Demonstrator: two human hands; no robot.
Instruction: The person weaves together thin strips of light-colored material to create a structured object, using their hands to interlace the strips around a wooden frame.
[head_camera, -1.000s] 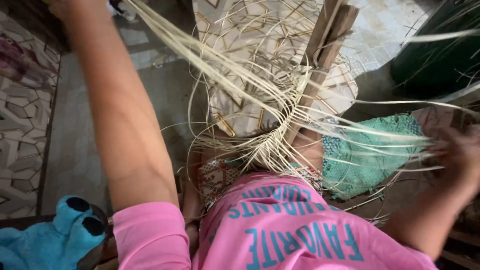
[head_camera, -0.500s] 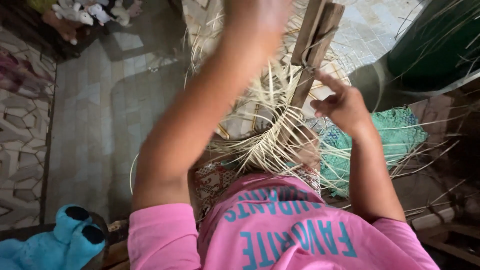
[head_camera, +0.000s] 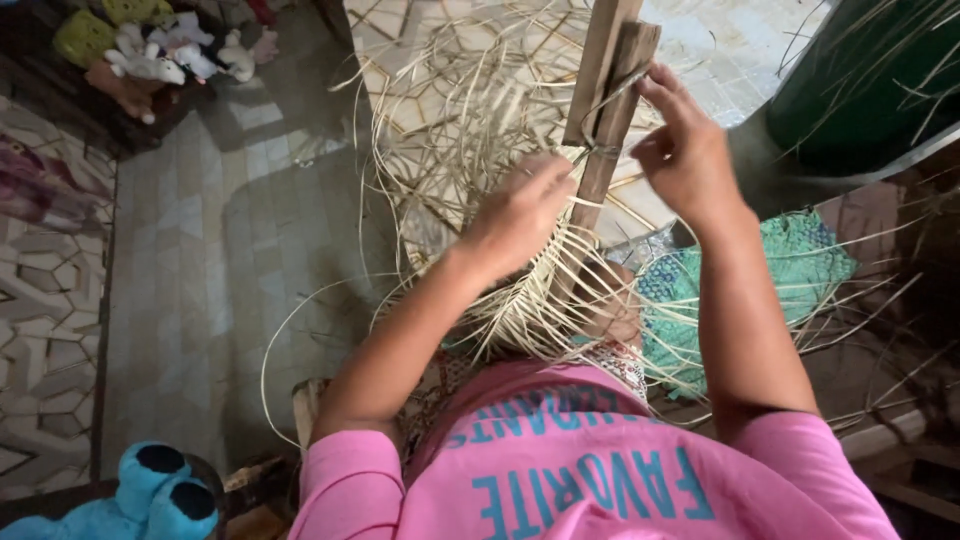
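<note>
Pale split-cane strips (head_camera: 470, 120), half-woven basket base (head_camera: 540, 310) at the knees: light, springy, likely brittle if kinked; best gripped near the weave. Left hand (head_camera: 515, 215) curled closed around strands beside wooden post (head_camera: 605, 110). Right hand (head_camera: 685, 150) pinches a strip at the post.

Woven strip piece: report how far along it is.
Done: a tight woven band curves below the wooden slats. In hand: the left hand presses the strips and the right hand pinches one at the slats. Left: many loose strips fan out unwoven.
</note>
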